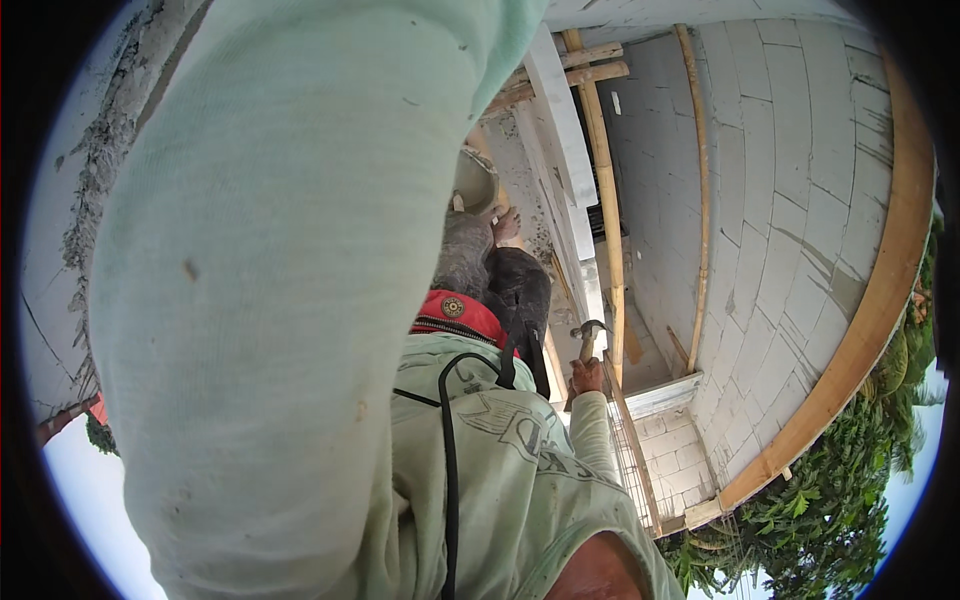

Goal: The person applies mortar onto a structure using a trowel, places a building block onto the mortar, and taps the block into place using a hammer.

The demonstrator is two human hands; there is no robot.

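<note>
On the right, my right hand (588, 376) is closed around the wooden handle of a claw hammer (588, 331), its metal head pointing up. A pale green sleeve (280, 300) of my left arm fills much of the left half, very close. The left hand lies beyond the upper edge, out of sight. At my waist sits a red zippered pouch (462, 311), and a black cord (449, 470) hangs over my shirt. Beyond my dark trousers stands a grey bucket (475, 180), partly hidden by the sleeve.
Bamboo poles (604, 190) stand to the right, before a pale block wall (790, 170) edged by a wooden board (860, 370). Below my right hand, thin metal bars (626, 440) run beside a timber strip. Rough mortar (95, 200) marks the far left. Trees (830, 510) grow outside.
</note>
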